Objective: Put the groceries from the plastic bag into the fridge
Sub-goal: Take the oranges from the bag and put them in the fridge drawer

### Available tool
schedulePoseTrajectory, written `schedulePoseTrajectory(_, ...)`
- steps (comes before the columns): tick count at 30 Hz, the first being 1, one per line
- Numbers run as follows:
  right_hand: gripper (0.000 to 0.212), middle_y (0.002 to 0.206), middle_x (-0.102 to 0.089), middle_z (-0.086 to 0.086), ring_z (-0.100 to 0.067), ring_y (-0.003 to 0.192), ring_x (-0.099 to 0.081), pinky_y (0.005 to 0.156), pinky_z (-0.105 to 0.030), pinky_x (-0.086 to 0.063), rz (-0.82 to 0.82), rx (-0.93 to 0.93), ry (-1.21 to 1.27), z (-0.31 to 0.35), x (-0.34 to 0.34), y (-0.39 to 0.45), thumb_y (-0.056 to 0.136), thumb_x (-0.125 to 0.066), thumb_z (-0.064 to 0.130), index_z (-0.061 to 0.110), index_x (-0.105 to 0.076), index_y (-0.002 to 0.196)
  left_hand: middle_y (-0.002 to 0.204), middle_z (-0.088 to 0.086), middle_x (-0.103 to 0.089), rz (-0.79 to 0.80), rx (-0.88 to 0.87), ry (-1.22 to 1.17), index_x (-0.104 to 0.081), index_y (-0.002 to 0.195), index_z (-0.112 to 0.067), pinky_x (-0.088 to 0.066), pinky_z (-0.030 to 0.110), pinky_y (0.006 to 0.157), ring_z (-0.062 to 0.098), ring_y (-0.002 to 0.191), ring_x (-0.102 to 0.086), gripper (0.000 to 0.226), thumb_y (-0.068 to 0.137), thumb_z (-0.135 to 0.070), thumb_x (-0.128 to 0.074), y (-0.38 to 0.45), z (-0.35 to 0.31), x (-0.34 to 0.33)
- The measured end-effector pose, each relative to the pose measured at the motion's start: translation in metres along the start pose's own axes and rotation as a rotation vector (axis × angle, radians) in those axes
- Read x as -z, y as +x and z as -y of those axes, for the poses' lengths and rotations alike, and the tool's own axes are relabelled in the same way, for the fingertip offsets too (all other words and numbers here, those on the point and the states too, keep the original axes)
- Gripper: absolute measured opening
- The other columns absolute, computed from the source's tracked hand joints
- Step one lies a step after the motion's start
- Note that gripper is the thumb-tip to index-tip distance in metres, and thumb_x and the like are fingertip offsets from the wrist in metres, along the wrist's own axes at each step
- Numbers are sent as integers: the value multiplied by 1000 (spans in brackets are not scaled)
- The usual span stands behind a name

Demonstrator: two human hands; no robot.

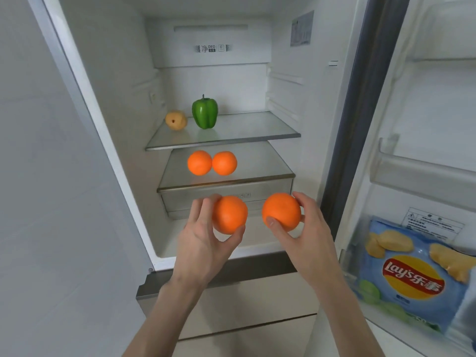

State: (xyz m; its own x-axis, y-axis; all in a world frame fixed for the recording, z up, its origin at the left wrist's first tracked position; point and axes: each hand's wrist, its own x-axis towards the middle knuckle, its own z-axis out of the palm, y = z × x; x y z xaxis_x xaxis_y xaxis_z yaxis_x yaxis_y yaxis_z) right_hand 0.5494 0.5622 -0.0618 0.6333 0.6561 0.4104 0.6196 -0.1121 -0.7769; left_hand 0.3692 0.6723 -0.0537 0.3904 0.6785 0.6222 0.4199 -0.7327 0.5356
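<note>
- At lower centre of frame, one orange is held in the left hand, another orange in the right hand.
- Risk: oranges placed on the lower shelf could roll off its front edge.

**Fridge interior: clearance**

Upper glass shelf: pear and green pepper crowd far left; right half bare. Lower shelf: two oranges, touching, block left-centre; right side open. Door bin, near right, filled by chip bag. Front opening unobstructed.
</note>
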Motion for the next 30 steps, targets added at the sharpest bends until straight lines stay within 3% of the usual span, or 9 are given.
schedulePoseTrajectory(3, 78, 144, -47, 12, -14, 119, -54, 94, -33, -49, -11, -3, -3, -8, -10, 21, 81, -76, 60, 38, -37, 145, 120, -16, -47, 7, -10, -36, -51, 131, -32, -38, 5, 70, 4, 94, -50, 63, 79, -43, -84, 22, 6, -17)
schedulePoseTrajectory(9, 75, 145, -45, 9, -16, 123, -53, 93, -33, -48, -43, -11, -9, -18, -31, 76, 83, -76, 56, 38, -38, 145, 132, -13, -47, 10, -65, -103, -50, 143, -34, -43, 13, 71, 6, 103, -55, 71, 81, -40, -84, 78, 27, -50)
schedulePoseTrajectory(14, 75, 142, -46, 9, -14, 120, -53, 93, -33, -47, -107, -11, 15, -21, -44, 116, 84, -74, 56, 35, -38, 146, 128, -12, -50, 11, -96, -115, -47, 138, -26, -45, 22, 73, 14, 104, -57, 72, 78, -40, -86, 122, 45, -74)
schedulePoseTrajectory(18, 69, 134, -50, 15, -11, 115, -56, 88, -33, -47, -156, -6, 0, -25, -52, 140, 86, -73, 55, 36, -40, 143, 128, -9, -53, 25, -156, -66, -49, 132, -25, -56, 41, 79, 21, 107, -60, 67, 77, -40, -86, 148, 54, -94)
schedulePoseTrajectory(23, 65, 133, -55, 9, -13, 112, -57, 87, -36, -51, -222, 7, -61, -30, -62, 156, 87, -73, 53, 32, -44, 140, 131, -8, -54, 63, -267, 40, -51, 135, -25, -55, 37, 83, 19, 115, -57, 68, 77, -40, -84, 167, 56, -115)
schedulePoseTrajectory(30, 65, 135, -50, 5, -13, 115, -54, 89, -32, -51, -276, 9, -83, -40, -72, 170, 89, -74, 47, 29, -44, 144, 135, -1, -53, 85, -306, 109, -52, 138, -21, -46, 37, 92, 26, 112, -58, 70, 77, -35, -84, 185, 68, -133)
